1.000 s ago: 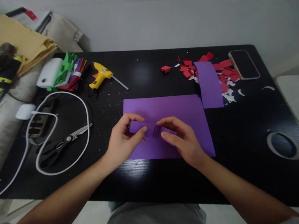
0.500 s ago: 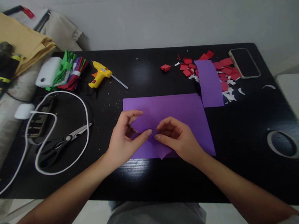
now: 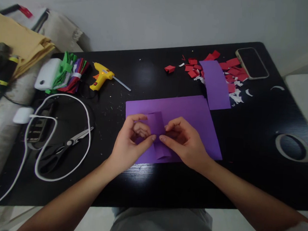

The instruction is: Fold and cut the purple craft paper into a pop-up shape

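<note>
A small folded strip of purple paper (image 3: 156,121) stands lengthwise between my hands, its creases showing near the lower end. My left hand (image 3: 133,137) pinches its left edge between thumb and fingers. From the other side, my right hand (image 3: 184,139) grips the strip's right edge, thumb in front. Both thumb tips nearly meet at the strip's middle. Beneath them lies a larger purple sheet (image 3: 187,108) on the black table (image 3: 150,187). Some fingertips are hidden behind the strip.
A second purple strip (image 3: 217,86) lies over red paper pieces (image 3: 232,71) and white scraps, near a phone (image 3: 252,63). Left are a yellow glue gun (image 3: 101,76), scissors (image 3: 70,142), a white cable (image 3: 90,126) and bundled pipe cleaners (image 3: 65,73). A white ring (image 3: 278,144) lies right.
The strip has turned from lying crosswise between my hands to standing lengthwise. My fingers have shifted their hold to its middle edges. The large sheet has stayed in place.
</note>
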### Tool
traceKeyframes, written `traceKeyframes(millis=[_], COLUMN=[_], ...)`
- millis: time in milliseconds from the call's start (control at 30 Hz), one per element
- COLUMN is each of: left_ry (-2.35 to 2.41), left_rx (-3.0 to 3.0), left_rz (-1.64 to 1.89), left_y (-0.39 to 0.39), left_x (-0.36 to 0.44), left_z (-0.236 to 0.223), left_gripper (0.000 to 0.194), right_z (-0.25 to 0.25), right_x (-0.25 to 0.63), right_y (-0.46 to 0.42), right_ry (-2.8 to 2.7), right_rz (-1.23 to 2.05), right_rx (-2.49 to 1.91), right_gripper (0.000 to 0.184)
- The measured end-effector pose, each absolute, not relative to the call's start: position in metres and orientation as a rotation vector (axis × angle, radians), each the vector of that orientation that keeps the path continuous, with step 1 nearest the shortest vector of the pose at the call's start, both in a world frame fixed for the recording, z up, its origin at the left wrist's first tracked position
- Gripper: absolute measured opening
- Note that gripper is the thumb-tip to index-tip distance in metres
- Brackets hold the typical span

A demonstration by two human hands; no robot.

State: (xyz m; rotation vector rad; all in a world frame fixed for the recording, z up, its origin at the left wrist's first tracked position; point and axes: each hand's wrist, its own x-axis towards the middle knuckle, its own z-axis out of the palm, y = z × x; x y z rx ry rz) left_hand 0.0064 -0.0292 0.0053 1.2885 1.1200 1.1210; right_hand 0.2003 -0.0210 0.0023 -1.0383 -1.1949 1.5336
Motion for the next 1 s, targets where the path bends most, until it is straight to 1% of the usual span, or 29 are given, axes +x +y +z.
traceKeyframes(millis=[100,233,400,567,767,933,1000], left_ry=[1.127,1.162,1.164,1.172,1.170,1.226,1.244], left_rx=[1.319,1.376,1.380,1.310,1.354,1.424,1.424], left_rz=[1.116,1.122,1.106,1.108,1.083,1.015,1.010], left_y=[-0.0296,-0.0301,-0.0297,-0.0276,-0.0263,-0.0277,-0.0278], left_x=[0.0063,0.0059,0.0048,0.0056,0.0047,0.0027,0.0026], left_z=[0.0069,0.0067,0.0054,0.0073,0.0062,0.0038,0.0043], left_gripper=[0.045,0.043,0.043,0.038,0.034,0.018,0.016], right_z=[0.0037,0.0041,0.0048,0.0044,0.0032,0.0033,0.0033], right_x=[0.2010,0.2018,0.2033,0.2050,0.2030,0.2008,0.2007], right_y=[-0.0207,-0.0195,-0.0160,-0.0142,-0.0183,-0.0213,-0.0217], right_ry=[-1.176,-1.161,-1.098,-1.096,-1.147,-1.204,-1.220], right_rz=[1.558,1.562,1.645,1.640,1.559,1.555,1.570], right_rx=[-1.091,-1.172,-1.224,-1.269,-1.267,-1.260,-1.238], right_gripper=[0.029,0.038,0.048,0.038,0.033,0.030,0.029])
